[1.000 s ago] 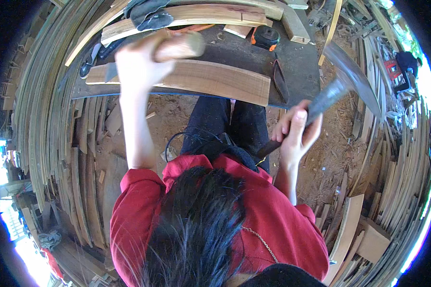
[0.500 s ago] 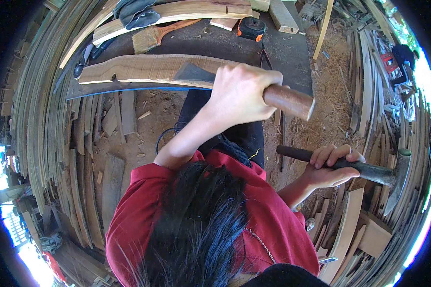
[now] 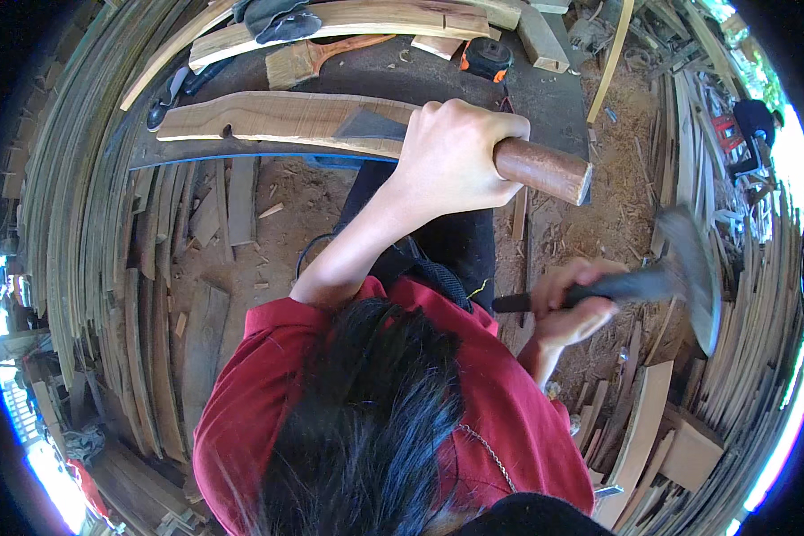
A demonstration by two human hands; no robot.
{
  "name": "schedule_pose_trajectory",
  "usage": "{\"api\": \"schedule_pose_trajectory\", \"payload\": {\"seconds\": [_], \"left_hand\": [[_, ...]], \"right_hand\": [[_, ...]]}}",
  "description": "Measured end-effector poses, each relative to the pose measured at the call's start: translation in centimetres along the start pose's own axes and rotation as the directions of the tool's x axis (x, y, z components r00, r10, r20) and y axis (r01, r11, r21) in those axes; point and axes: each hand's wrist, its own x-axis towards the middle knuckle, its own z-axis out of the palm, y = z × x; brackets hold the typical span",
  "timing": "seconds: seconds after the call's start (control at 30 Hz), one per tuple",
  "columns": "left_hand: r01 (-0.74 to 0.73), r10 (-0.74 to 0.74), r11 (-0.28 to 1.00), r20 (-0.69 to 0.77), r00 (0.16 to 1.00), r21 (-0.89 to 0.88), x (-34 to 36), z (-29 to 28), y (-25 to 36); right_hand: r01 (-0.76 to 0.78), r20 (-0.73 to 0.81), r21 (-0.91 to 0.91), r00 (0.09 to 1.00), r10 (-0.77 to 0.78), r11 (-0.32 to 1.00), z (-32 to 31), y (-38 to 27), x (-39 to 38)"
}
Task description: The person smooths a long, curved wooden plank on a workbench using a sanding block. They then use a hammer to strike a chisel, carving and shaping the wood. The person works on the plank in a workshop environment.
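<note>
My left hand (image 3: 456,156) is closed around the brown wooden handle of a chisel (image 3: 366,126). The chisel's wide grey blade lies over a curved wooden board (image 3: 277,118), tilted low across its right part; whether the edge touches the wood I cannot tell. Off to the right, my right hand (image 3: 573,302) grips a hammer (image 3: 692,277) by its dark handle. The hammer's long metal head is blurred by motion and points away to the right, apart from the chisel's handle end.
On the dark workbench (image 3: 348,71) beyond the board lie a flat brush (image 3: 290,64), a tape measure (image 3: 487,58), dark gloves (image 3: 281,22) and more timber. Stacked wood strips (image 3: 71,223) line both sides. Shavings litter the ground. A person (image 3: 755,129) sits at the far right.
The hammer has swung inward and its head has turned and risen, now blurred. My right hand has moved left. The chisel remains over the board; the whole bench has shifted slightly in view.
</note>
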Motion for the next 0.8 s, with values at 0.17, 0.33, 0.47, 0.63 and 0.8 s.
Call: {"api": "schedule_pose_trajectory", "payload": {"seconds": [0.17, 0.33, 0.47, 0.63, 0.8], "left_hand": [[0.013, -0.013, 1.0, 0.034, 0.999, -0.007, -0.4, -0.4, -0.3], [0.017, -0.017, 1.0, 0.025, 1.0, -0.018, -0.3, -1.1, -0.8], [0.062, -0.062, 0.998, -0.024, 0.998, -0.003, -0.3, -1.3, -2.1], [0.058, -0.058, 0.998, -0.005, 0.998, 0.025, -0.8, -2.2, -2.9], [0.058, -0.058, 0.998, -0.009, 0.998, -0.015, -0.6, -2.8, -2.9]], "right_hand": [[0.028, 0.038, 0.057, 0.999, -0.03, 0.998, 1.4, 0.0, -0.1], [0.119, -0.012, 0.029, 0.993, -0.118, 0.992, 2.7, 0.7, 0.5], [0.058, 0.154, -0.135, 0.987, -0.037, 0.989, 2.6, 4.7, -0.8], [0.087, 0.031, 0.149, 0.995, -0.092, 0.985, 4.2, 3.3, -0.1], [0.041, 0.172, 0.098, 0.983, -0.057, 0.994, 4.5, 5.0, -0.5]]}}
